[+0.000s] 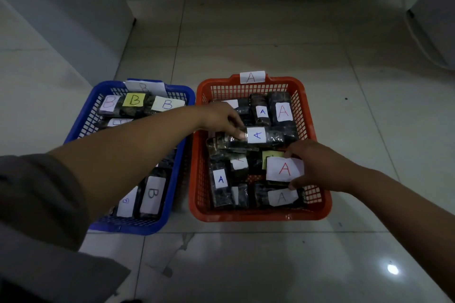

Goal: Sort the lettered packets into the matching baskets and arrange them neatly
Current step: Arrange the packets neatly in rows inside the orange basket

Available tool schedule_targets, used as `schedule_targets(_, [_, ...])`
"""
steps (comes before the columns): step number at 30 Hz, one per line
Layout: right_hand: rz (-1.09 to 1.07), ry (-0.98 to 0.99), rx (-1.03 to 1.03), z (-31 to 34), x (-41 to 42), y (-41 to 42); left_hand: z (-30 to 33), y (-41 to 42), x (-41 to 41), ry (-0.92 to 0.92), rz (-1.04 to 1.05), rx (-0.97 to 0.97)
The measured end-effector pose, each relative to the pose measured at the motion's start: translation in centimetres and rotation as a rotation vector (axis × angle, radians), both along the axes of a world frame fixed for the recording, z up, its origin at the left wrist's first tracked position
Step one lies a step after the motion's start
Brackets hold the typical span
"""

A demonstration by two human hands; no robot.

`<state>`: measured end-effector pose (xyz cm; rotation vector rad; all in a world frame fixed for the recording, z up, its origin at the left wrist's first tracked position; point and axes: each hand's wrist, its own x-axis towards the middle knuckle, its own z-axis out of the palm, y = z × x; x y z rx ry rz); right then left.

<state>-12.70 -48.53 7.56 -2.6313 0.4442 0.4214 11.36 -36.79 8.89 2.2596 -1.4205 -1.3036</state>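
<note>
I see two plastic baskets side by side on the tiled floor (246,39): a blue basket (172,187) with a "B" tag at its far rim, and a red basket (317,206) with an "A" tag (252,77) at its far rim. My left hand (219,117) reaches across the blue basket into the red one, its fingers (240,135) pinched on the end of a dark packet with a blue "A" label (261,136), which lies crosswise on top of the other packets near the middle. My right hand (312,163) is at the near right of the red basket, thumb and fingers closed on the edge of a packet with a large red "A" label (283,169). Around them lie more A packets, some upright along the far wall, others flat at the near wall. The blue basket holds B packets (152,194), including one with a yellow "B" label (134,99) at the far end.
</note>
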Motion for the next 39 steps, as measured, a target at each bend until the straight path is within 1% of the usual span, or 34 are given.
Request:
schedule_targets(2, [0.012,-0.001,-0.008,0.1,0.1,0.4,0.1,0.1,0.3,-0.034,-0.013,-0.030])
schedule_targets(6, [0.031,-0.025,-0.031,-0.1,0.0,1.6,-0.3,0.5,0.0,-0.123,-0.104,0.013])
schedule_targets(9, [0.089,-0.038,-0.083,-0.3,-0.1,2.0,-0.6,0.5,-0.5,-0.197,-0.157,0.000])
schedule_targets(12, [0.141,0.011,-0.123,-0.6,-0.2,2.3,-0.8,0.6,-0.8,-0.197,-0.189,0.000])
schedule_targets(15, [0.178,0.043,-0.156,-1.5,-0.5,2.6,-1.2,0.7,-1.0,-0.235,-0.186,-0.029])
schedule_targets(23, [0.131,0.055,-0.202,-1.8,-0.4,2.0,-1.6,1.1,-1.2,-0.281,-0.164,-0.121])
schedule_targets(29, [0.090,-0.042,-0.362,-1.8,-0.6,1.9,-1.6,1.3,-1.3,-0.452,-0.284,-0.154])
schedule_targets(31, [0.086,-0.049,-0.349,-1.8,-0.6,1.8,-1.4,1.4,-1.7,-0.467,-0.274,-0.132])
schedule_targets(32, [0.071,-0.049,-0.297,-1.6,-0.5,1.6,-1.2,1.5,-2.0,-0.494,-0.267,-0.155])
schedule_targets(33, [0.040,-0.044,-0.229,-1.2,-0.5,1.4,-1.0,1.7,-2.5,-0.539,-0.261,-0.222])
schedule_targets(35, [-0.049,-0.069,-0.142,0.0,-0.3,0.5,-0.8,2.3,-4.3,-0.627,-0.260,-0.470])
schedule_targets(36, [-0.100,-0.094,-0.128,0.6,-0.2,-0.1,-0.8,2.5,-5.4,-0.619,-0.258,-0.584])
schedule_targets(37, [-0.152,-0.121,-0.117,1.3,-0.1,-0.7,-1.0,2.8,-6.6,-0.574,-0.279,-0.640])
schedule_targets(38, [-0.201,-0.142,-0.101,1.9,0.1,-1.3,-1.4,3.2,-7.7,-0.523,-0.336,-0.638])
schedule_targets(39, [-0.236,-0.153,-0.083,2.3,0.2,-1.7,-2.0,3.5,-8.6,-0.494,-0.414,-0.593])
